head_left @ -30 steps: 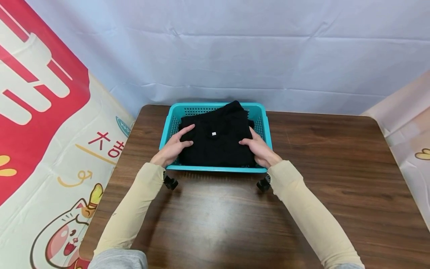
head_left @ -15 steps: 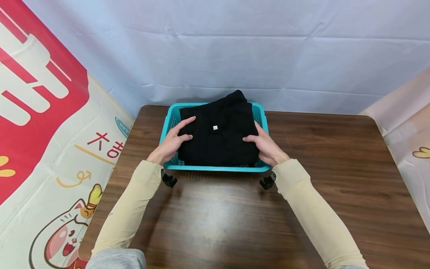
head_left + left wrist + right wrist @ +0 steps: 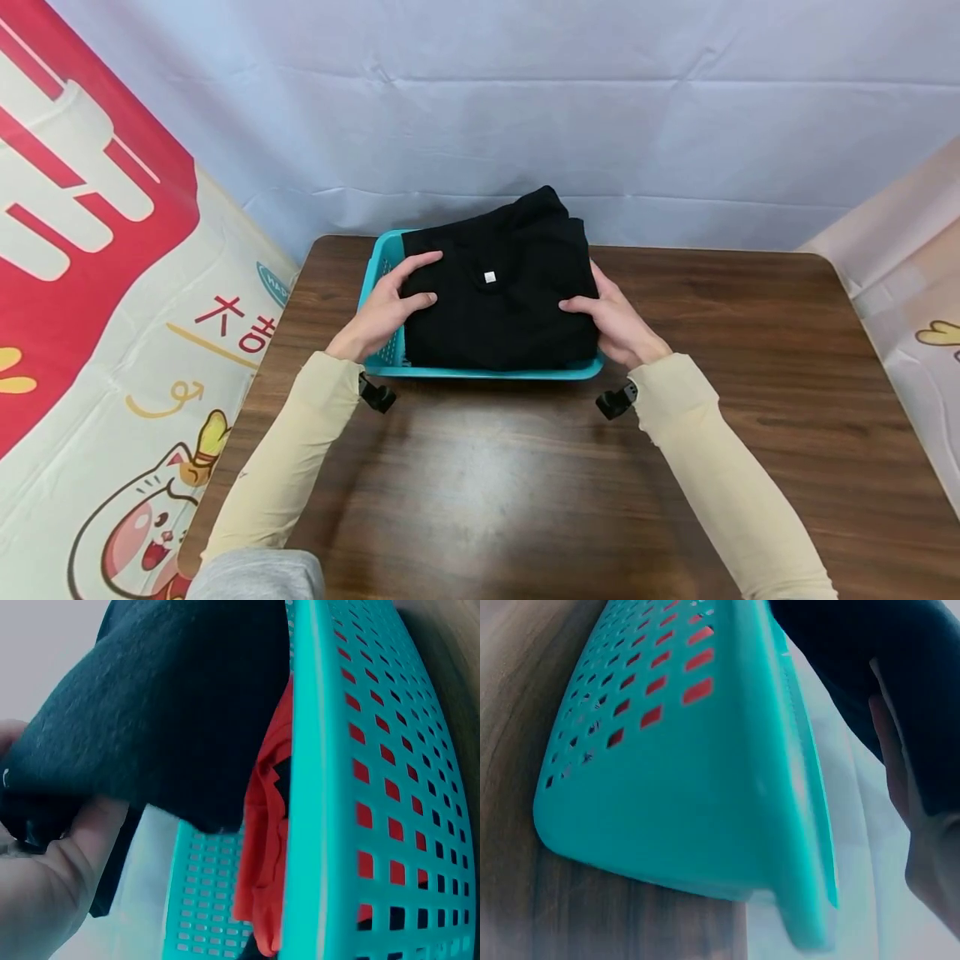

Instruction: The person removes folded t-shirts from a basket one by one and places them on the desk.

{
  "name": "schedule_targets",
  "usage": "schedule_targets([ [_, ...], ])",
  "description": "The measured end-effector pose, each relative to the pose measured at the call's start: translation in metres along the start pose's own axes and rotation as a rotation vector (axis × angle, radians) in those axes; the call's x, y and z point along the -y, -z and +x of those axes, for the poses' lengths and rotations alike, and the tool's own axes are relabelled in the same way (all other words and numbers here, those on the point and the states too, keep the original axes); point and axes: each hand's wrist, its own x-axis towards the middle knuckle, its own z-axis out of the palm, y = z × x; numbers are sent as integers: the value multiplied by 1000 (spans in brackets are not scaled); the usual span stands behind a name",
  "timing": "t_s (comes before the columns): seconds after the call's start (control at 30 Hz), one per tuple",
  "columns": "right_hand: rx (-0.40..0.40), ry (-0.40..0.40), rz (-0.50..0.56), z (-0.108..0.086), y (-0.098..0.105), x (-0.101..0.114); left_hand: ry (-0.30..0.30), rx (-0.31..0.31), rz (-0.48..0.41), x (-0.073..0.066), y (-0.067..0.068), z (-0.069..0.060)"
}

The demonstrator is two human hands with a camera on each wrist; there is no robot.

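A folded black shirt [image 3: 502, 321] with a small white label [image 3: 490, 277] at its neckline hangs over a turquoise plastic basket [image 3: 480, 374]. My left hand [image 3: 380, 312] grips the shirt's left side, thumb and index finger showing on top. On the opposite side my right hand [image 3: 618, 323] holds the edge, its thumb on top and the other fingers mostly hidden. From the left wrist, the shirt's lower edge [image 3: 199, 817] appears raised above the basket rim [image 3: 307, 787]. Red cloth [image 3: 262, 862] lies inside the basket beneath, with some dark cloth beside it.
The basket stands at the far edge of a brown wooden table [image 3: 480, 500]. Behind it hangs a pale curtain [image 3: 480, 125]. A printed red and white banner [image 3: 150, 333] hangs along the left side. Small black wrist cameras [image 3: 377, 394] sit under both wrists.
Both hands have lifted the shirt from within the basket to above its rim and shifted it slightly rightward. The right hand has moved outward past the basket's right side.
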Motion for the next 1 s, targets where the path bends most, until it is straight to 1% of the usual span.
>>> schedule_targets([
  [0.1,-7,31,5,-4,3,4,-16,19,-13,-2,-2,1],
  [0.2,-7,41,45,-8,7,8,-33,32,-22,-4,-4,1],
  [0.33,-6,36,102,-14,13,13,-53,30,-27,-8,-8,4],
  [0.43,-3,32,124,-17,16,16,-67,33,-26,-10,-12,6],
  [0.57,14,24,166,-22,22,18,-81,52,-18,-13,-18,8],
  [0.73,27,-8,234,-28,30,21,-93,87,6,-17,-23,11],
  [0.83,18,-24,243,-33,35,24,-98,120,9,-20,-27,12],
  [1.0,-21,-30,214,-42,42,27,-91,163,-12,-24,-34,15],
])
